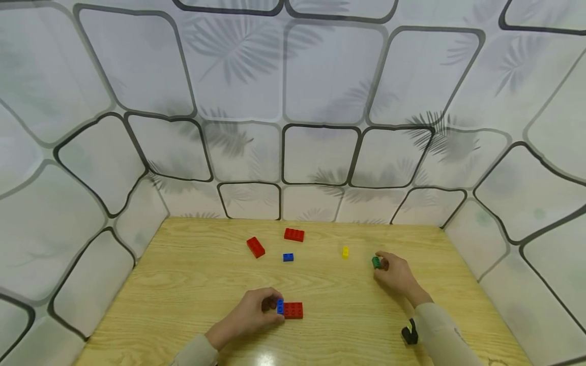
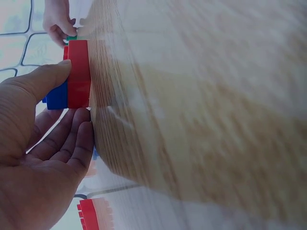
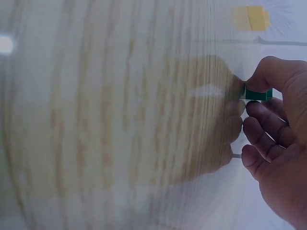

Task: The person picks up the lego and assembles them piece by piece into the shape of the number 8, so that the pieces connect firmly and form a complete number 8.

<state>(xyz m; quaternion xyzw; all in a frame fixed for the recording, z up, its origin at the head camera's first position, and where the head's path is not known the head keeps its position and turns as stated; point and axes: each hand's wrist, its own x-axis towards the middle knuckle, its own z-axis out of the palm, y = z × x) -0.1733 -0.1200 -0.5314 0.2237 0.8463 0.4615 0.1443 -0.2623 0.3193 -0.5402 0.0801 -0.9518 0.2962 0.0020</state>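
Observation:
A blue toy brick (image 1: 280, 306) sits on the left end of a red toy brick (image 1: 294, 310) near the front middle of the wooden table. My left hand (image 1: 256, 310) grips this pair from the left; in the left wrist view its thumb lies against the red brick's side, by the blue one. Over at the right, my right hand (image 1: 397, 273) pinches a small green brick (image 1: 376, 263) between thumb and fingers. The right wrist view shows that green brick (image 3: 256, 94) close to the tabletop, partly covered by the thumb.
Two more red bricks, one left (image 1: 255, 247) and one at the back (image 1: 294, 234), lie on the table (image 1: 183, 274). Nearby are a blue brick (image 1: 288, 257) and a yellow brick (image 1: 345, 252). A small black object (image 1: 409, 333) lies beside the right sleeve. Patterned walls (image 1: 316, 152) enclose the table.

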